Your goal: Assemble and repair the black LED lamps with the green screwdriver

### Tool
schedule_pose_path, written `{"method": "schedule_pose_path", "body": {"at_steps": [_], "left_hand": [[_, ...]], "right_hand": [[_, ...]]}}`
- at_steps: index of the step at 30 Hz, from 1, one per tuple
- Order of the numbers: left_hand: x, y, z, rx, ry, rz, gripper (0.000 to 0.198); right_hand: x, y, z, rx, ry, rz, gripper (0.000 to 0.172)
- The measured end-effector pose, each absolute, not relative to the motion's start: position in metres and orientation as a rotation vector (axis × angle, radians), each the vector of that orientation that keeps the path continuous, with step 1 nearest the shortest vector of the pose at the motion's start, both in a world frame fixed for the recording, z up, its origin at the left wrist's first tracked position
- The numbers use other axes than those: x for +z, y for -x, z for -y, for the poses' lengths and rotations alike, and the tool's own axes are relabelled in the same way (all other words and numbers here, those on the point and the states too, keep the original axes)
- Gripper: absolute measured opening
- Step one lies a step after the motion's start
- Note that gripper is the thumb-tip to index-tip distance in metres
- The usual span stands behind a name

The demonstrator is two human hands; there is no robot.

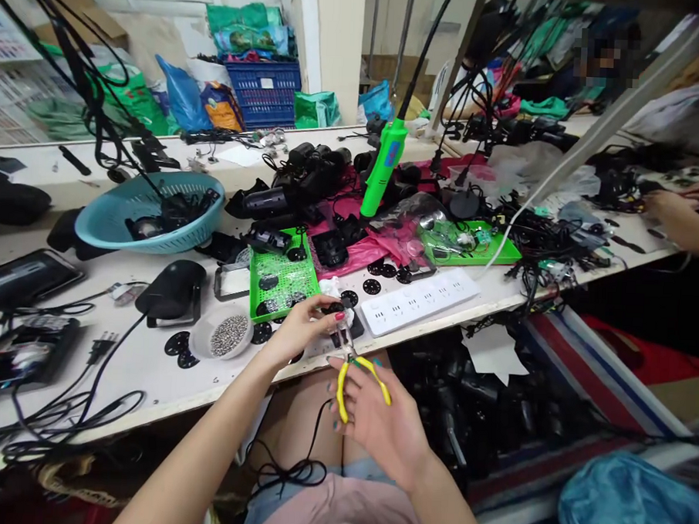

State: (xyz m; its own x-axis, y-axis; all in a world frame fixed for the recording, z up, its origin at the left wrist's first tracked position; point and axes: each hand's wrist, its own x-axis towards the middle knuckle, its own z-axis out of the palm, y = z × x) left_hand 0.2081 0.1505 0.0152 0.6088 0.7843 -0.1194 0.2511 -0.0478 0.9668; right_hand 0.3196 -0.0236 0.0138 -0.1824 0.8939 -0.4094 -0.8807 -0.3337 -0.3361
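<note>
My left hand [301, 327] pinches a small dark part with a clear piece [340, 329] just over the front edge of the white workbench [148, 361]. My right hand [377, 421] holds small pliers with yellow handles [361, 373], their jaws up against that part. A black cable [294, 468] hangs from the part down to my lap. A green perforated tray [282, 278] with black discs lies just behind my left hand. A small clear dish of tiny metal screws [226, 335] sits to its left.
A white power strip [420, 297], a hanging green electric screwdriver [384, 159], a teal basket [149, 211], black device housings [307, 175] and cables crowd the bench. Another person's hand [673, 210] works at the far right. A blue bag [628, 502] sits low on the right.
</note>
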Motion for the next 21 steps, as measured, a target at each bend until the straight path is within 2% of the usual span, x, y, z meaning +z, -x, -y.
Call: {"method": "schedule_pose_path", "body": {"at_steps": [4, 9, 12, 18, 21], "left_hand": [[0.014, -0.208, -0.146, 0.605, -1.559, -0.915, 0.038], [0.009, -0.21, -0.139, 0.726, -1.741, -0.926, 0.03], [0.006, -0.211, -0.133, 0.761, -1.827, -0.883, 0.028], [0.008, -0.208, -0.126, 0.751, -1.983, -0.888, 0.031], [0.014, -0.201, -0.118, 0.885, -2.238, -0.994, 0.043]], "right_hand": [[0.016, -0.31, 0.016, 1.782, 0.648, 0.011, 0.05], [0.018, -0.304, 0.006, 1.75, 0.616, -0.072, 0.051], [0.014, -0.306, -0.002, 1.733, 0.545, -0.103, 0.043], [-0.001, -0.314, -0.012, 1.799, 0.47, -0.126, 0.025], [-0.007, -0.315, -0.013, 1.778, 0.467, -0.145, 0.023]]}}
